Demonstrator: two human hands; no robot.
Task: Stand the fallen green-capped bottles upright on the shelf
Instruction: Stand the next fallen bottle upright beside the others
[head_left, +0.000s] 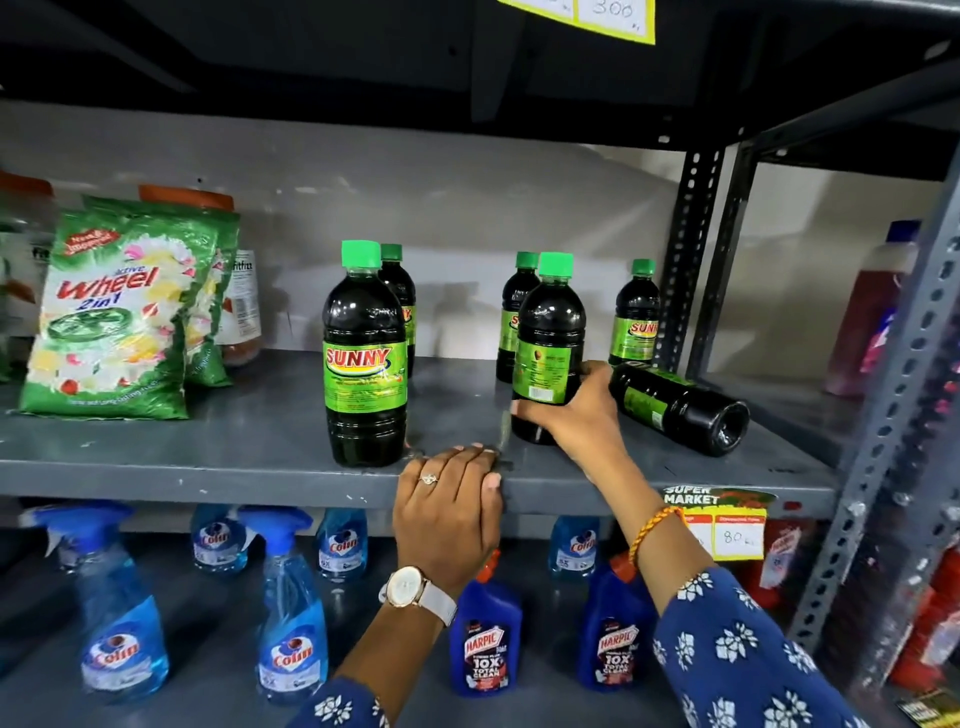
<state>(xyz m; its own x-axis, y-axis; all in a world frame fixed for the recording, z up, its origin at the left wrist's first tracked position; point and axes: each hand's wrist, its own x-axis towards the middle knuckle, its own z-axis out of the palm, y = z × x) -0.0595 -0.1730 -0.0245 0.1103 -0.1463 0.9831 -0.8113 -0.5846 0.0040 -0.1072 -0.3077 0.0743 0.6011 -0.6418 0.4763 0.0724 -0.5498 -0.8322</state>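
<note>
One fallen bottle (680, 405) lies beside my right hand (571, 410), which grips an upright bottle (548, 332); my left hand (449, 499) rests flat, fingers extended, on the shelf edge (208, 480).

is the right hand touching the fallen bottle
Cannot tell. In the head view the right hand grips an upright bottle; the fallen bottle lies just behind it, the meeting point hidden.

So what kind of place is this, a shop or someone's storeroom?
Most likely a small supermarket's cleaning aisle. A sticker on the metal shelf edge reads "Super Market", handwritten yellow price tags hang below it, and the same products stand in rows: green-capped Sunny bottles and Colin spray bottles.
</note>
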